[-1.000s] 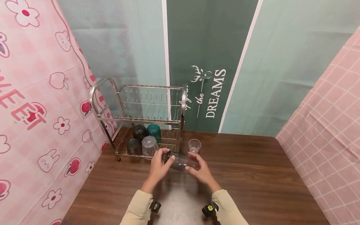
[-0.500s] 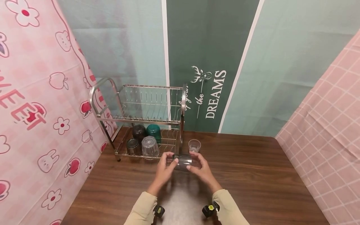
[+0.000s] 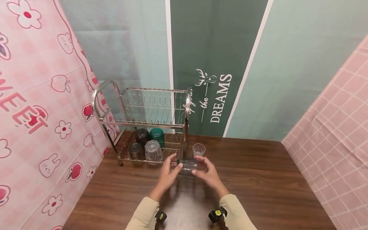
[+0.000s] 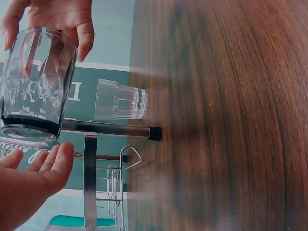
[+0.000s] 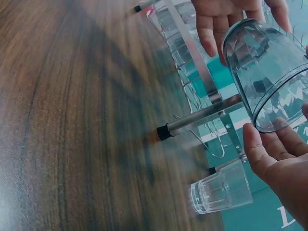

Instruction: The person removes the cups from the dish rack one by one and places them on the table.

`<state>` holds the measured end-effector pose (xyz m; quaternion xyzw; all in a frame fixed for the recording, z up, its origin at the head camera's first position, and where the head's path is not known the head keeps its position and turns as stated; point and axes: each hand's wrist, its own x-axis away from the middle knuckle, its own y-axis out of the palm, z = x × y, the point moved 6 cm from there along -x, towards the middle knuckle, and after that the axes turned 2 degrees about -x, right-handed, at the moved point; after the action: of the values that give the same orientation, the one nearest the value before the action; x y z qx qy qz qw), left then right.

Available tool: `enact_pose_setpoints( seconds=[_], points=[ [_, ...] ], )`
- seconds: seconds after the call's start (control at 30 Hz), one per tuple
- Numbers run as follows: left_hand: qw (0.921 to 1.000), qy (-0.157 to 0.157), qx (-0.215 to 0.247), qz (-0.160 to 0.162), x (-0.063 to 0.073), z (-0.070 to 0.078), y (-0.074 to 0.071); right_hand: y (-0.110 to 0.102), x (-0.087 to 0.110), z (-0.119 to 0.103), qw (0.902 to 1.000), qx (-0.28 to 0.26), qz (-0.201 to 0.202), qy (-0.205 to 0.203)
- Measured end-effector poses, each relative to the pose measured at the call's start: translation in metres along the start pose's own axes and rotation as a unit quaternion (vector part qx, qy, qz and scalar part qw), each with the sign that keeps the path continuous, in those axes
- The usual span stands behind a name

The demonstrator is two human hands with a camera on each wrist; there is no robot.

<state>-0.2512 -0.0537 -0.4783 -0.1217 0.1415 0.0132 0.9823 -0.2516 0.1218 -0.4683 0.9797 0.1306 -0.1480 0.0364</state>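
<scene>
A dark transparent drinking glass (image 3: 188, 166) lies sideways in the air between the two hands, above the table. At its left end, the base, the left hand (image 3: 167, 175) holds it with thumb in front and fingers behind. The right hand (image 3: 212, 176) grips the rim end, thumb below and fingers on the far side. In the left wrist view the glass (image 4: 38, 82) shows its thick base close to the left fingertips. From the right wrist view, right fingers (image 5: 260, 149) touch the rim. Just behind the hands, a small clear glass (image 3: 199, 149) stands upright.
A two-tier metal dish rack (image 3: 143, 124) stands at the back left. On its lower tier are upturned cups: a dark brown one (image 3: 142, 136), a teal one (image 3: 157, 136), a small dark one (image 3: 136, 150) and a clear one (image 3: 153, 150). Fabric curtains border the wooden table (image 3: 258, 179).
The left hand has moved a little right, and the glass, slanted earlier, now lies nearly level between the hands. The right hand has shifted only slightly right. Rack and cups are unchanged.
</scene>
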Motion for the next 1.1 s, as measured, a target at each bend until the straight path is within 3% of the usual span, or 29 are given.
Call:
enact_pose_setpoints(
  seconds=[0.13, 0.23, 0.33, 0.47, 0.6, 0.8, 1.1],
  points=[
    [0.9998, 0.012, -0.016, 0.007, -0.003, -0.012, 0.002, -0.003, -0.001, 0.001, 1.0, -0.003, -0.001, 0.004],
    [0.9992, 0.026, -0.029, 0.007, -0.004, -0.011, 0.002, -0.006, -0.001, 0.0, 0.9997, 0.01, 0.005, 0.02],
    [0.9956, 0.057, -0.075, 0.002, -0.005, -0.008, 0.003, -0.009, 0.0, -0.004, 0.9989, 0.034, 0.013, 0.029],
    [0.9815, 0.111, -0.156, 0.0, -0.006, -0.005, 0.002, -0.014, 0.0, -0.01, 0.9972, 0.064, 0.017, 0.034],
    [0.9677, 0.147, -0.205, -0.002, -0.006, -0.004, -0.002, -0.019, -0.001, -0.011, 0.9956, 0.08, 0.015, 0.047],
    [0.9481, 0.168, -0.27, -0.003, -0.007, -0.001, -0.01, -0.029, -0.005, -0.015, 0.9933, 0.105, 0.009, 0.047],
    [0.9283, 0.205, -0.31, 0.006, -0.01, 0.001, -0.02, -0.043, -0.009, -0.019, 0.9896, 0.14, 0.017, 0.03]
  ],
)
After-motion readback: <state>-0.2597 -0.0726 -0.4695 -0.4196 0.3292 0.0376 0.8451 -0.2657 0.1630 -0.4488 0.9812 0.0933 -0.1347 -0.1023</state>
